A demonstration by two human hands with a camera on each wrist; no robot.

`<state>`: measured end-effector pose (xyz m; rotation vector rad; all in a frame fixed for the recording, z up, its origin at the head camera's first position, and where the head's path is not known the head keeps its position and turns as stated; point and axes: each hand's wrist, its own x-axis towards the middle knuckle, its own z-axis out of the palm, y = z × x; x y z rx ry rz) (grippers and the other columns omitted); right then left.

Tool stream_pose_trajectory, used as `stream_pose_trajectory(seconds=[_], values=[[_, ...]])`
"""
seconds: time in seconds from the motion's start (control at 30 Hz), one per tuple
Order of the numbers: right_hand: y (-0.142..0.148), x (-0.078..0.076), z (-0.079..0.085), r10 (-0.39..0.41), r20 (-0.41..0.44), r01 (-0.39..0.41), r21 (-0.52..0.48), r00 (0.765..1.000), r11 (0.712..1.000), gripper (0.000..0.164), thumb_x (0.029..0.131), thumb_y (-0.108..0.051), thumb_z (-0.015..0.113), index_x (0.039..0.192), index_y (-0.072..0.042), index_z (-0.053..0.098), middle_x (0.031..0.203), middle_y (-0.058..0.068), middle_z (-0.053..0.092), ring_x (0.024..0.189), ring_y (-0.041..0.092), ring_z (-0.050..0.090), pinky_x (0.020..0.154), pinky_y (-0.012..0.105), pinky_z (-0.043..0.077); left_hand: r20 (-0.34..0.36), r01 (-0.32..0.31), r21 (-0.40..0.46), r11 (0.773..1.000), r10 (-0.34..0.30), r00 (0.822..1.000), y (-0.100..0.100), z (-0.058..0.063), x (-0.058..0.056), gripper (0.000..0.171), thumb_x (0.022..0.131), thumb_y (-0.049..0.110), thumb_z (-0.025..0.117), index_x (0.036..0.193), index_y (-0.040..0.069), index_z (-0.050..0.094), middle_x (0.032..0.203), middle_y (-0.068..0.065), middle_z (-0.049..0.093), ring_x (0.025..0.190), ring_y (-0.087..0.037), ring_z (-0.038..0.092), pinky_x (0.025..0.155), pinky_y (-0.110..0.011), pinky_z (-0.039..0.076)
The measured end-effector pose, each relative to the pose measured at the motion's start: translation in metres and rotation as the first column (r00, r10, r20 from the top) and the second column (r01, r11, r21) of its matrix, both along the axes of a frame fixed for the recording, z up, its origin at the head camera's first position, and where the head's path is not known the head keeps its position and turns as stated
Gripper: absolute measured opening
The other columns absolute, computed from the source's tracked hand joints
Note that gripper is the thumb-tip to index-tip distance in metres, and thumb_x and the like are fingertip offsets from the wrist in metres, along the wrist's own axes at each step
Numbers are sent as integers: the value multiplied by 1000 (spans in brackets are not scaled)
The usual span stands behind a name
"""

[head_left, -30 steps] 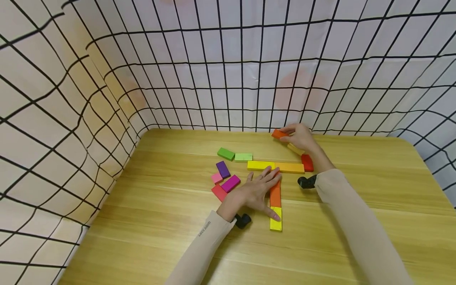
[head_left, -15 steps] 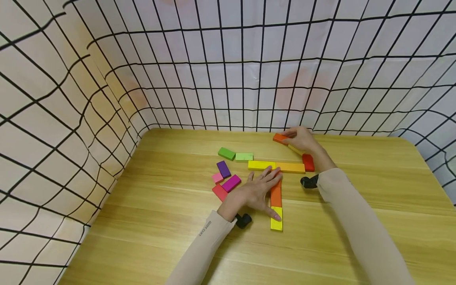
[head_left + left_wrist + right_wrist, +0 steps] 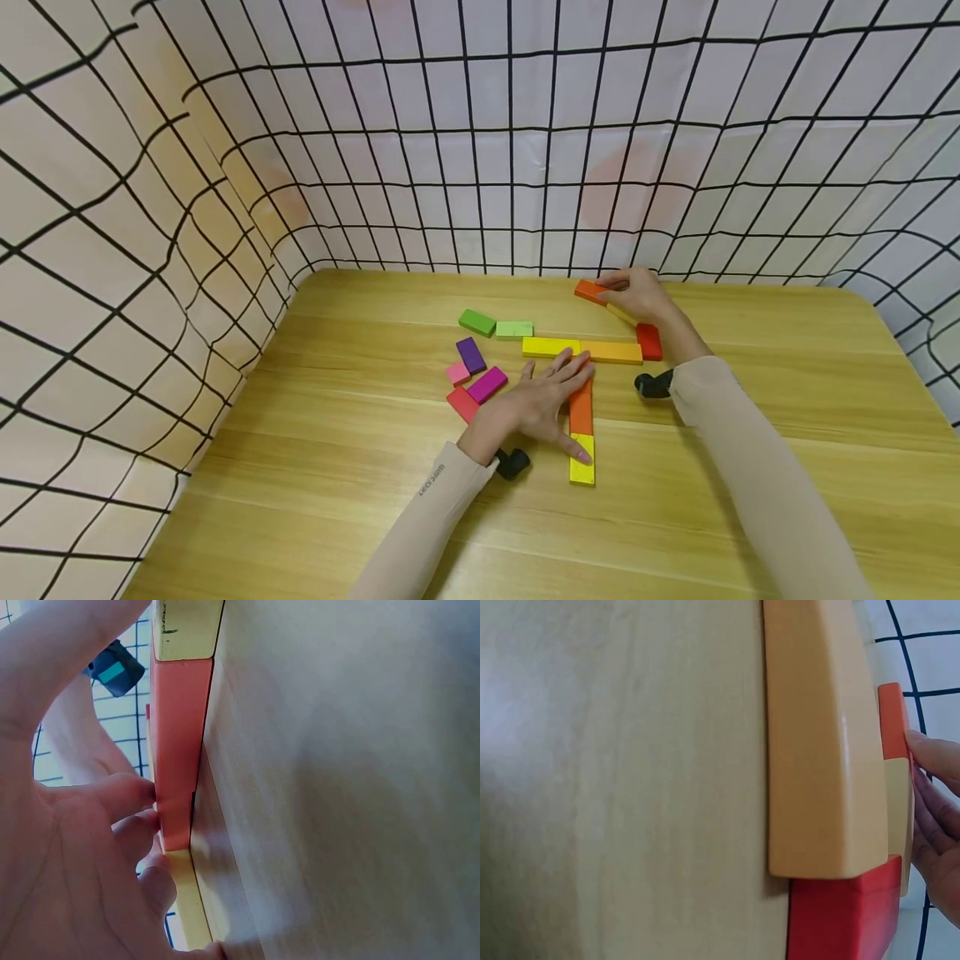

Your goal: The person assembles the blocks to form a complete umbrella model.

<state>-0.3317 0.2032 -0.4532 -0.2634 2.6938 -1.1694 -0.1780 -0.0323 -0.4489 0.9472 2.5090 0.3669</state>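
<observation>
At the back of the table my right hand (image 3: pixel 637 296) pinches an orange block (image 3: pixel 589 291) between thumb and fingers. That block's end meets a slanted tan-yellow block (image 3: pixel 622 315), partly hidden by the hand, which leads to a red block (image 3: pixel 649 342). A yellow block (image 3: pixel 550 347) and an amber block (image 3: pixel 611 353) form a row in front. My left hand (image 3: pixel 536 408) lies spread over a column of orange blocks (image 3: pixel 581 414). Its fingertips touch the column's far part, and the thumb is over the yellow block (image 3: pixel 581 472) at the near end.
Left of the row lie a green block (image 3: pixel 477 323) and a light green block (image 3: pixel 513 331). Nearer are purple (image 3: pixel 470 356), pink (image 3: pixel 457 374), magenta (image 3: pixel 487 386) and red-pink (image 3: pixel 462 406) blocks. A black-gridded white cloth (image 3: pixel 487 150) encloses the wooden table (image 3: pixel 315 467).
The right hand has brought the orange block slightly nearer and down against the end of the tan-yellow block, then stayed still. The left hand has kept its place.
</observation>
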Motion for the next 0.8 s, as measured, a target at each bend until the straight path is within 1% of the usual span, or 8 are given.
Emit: stream_pose_trajectory(seconds=[0.23,0.47,0.8], values=[[2,1,0,15,9,-14,-17,1000,1000,38,104,-19,63,138,-1,64,141,27,61,128,43,57,107,56,50,-3,3,-7,1000,-3,1000,1,-2,-1,132,74,71,81,168,24,1,175,8,-12,161,-15,-16,128,-66,-1],[1,2,-1,18,12,-18,-18,1000,1000,39,104,-20,63,139,-1,64,142,26,61,129,42,57,108,56,50,-1,-1,-6,1000,1,1000,1,0,0,132,74,71,82,168,24,1,175,7,-12,161,-15,-16,128,-66,-1],[1,1,-2,17,-1,-17,-21,1000,1000,38,104,-18,63,138,-2,65,140,27,62,125,42,59,106,56,50,2,2,10,1000,-2,1000,0,-2,-1,131,75,69,82,168,22,3,176,6,-11,162,-17,-15,128,-67,0]])
